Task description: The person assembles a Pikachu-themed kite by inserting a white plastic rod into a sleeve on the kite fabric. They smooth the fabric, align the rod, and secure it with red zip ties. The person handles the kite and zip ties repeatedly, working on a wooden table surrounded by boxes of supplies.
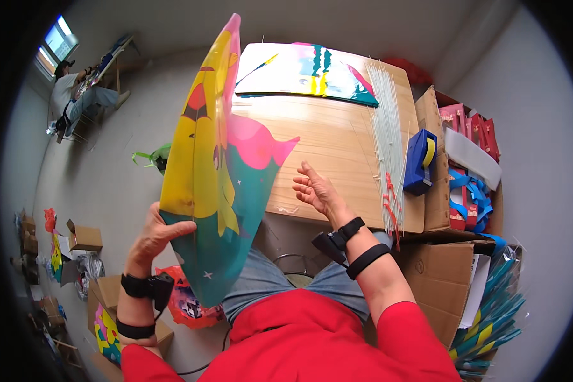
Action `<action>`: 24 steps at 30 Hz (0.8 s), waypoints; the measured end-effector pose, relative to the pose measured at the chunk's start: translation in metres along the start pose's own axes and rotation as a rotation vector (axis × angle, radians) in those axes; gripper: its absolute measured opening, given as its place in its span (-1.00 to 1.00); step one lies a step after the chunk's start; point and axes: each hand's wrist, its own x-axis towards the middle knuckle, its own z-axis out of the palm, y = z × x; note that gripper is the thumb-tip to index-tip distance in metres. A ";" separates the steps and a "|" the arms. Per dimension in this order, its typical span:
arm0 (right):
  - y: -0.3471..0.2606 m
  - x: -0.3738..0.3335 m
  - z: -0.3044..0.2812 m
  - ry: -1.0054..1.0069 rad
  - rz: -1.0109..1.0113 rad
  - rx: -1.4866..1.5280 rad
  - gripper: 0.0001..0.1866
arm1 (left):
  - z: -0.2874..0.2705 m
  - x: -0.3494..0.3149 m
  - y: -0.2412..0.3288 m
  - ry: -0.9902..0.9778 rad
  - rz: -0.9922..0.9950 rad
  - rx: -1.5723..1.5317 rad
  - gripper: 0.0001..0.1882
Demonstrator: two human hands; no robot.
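A red shirt (293,340) fills the near edge. The left hand (159,232) pinches a printed plastic sheet (194,169) at the left of the wooden table (318,137), long axis near-to-far, pink tip (233,27) pointing far. The right hand (318,191) hangs half-open, empty. At right, a carton (428,121) holds red boxes (484,134) and blue ribbon (482,207).

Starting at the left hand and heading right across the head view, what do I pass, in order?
Left hand → yellow, pink and teal printed sheet → right hand → bundle of thin whitish rods → blue tape dispenser → red boxes.
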 end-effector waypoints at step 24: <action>-0.093 0.044 -0.013 -0.103 -0.379 -0.169 -0.59 | -0.106 0.148 0.087 -0.095 -0.068 0.448 -0.63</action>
